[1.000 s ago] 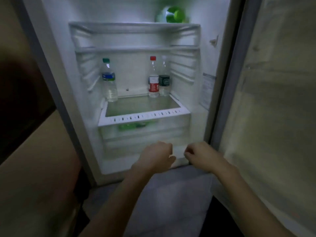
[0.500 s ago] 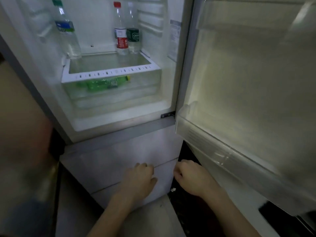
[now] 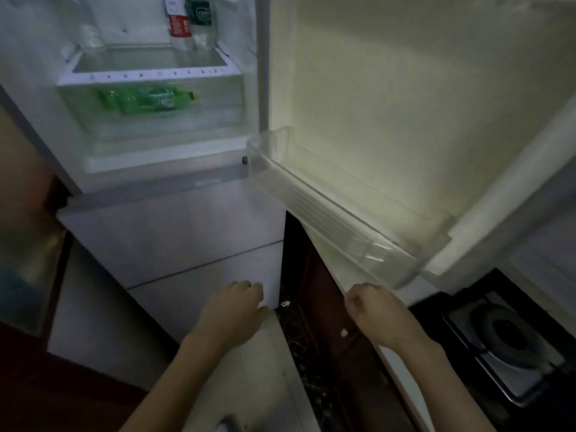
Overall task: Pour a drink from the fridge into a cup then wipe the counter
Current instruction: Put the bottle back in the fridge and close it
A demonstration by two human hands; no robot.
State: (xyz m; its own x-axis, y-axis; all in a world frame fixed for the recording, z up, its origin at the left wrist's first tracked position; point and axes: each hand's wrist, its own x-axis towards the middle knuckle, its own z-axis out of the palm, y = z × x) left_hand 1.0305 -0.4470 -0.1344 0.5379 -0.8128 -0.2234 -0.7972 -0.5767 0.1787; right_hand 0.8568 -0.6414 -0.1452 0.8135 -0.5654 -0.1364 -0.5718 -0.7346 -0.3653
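The fridge's upper compartment (image 3: 162, 157) stands open. A green bottle (image 3: 146, 99) lies on its side in the clear drawer. On the shelf above stand a red-label bottle (image 3: 179, 24), a dark-label bottle (image 3: 199, 17) and a clear bottle (image 3: 90, 35), all cut off by the frame's top. My left hand (image 3: 232, 307) hovers with curled fingers before the lower fridge drawers (image 3: 187, 238), holding nothing. My right hand (image 3: 374, 310) is a loose fist below the open door's shelf, also holding nothing. No cup is in view.
The open fridge door (image 3: 420, 104) fills the right, its clear bottom shelf (image 3: 343, 210) jutting over my right hand. A gas stove burner (image 3: 505, 335) sits on the dark counter at lower right. A dark gap runs between fridge and counter. Brown cabinets are at left.
The view has tilted down and closed in. Both hands dropped from the open compartment's bottom edge to the lower drawers and spread a little apart. They still hold nothing.
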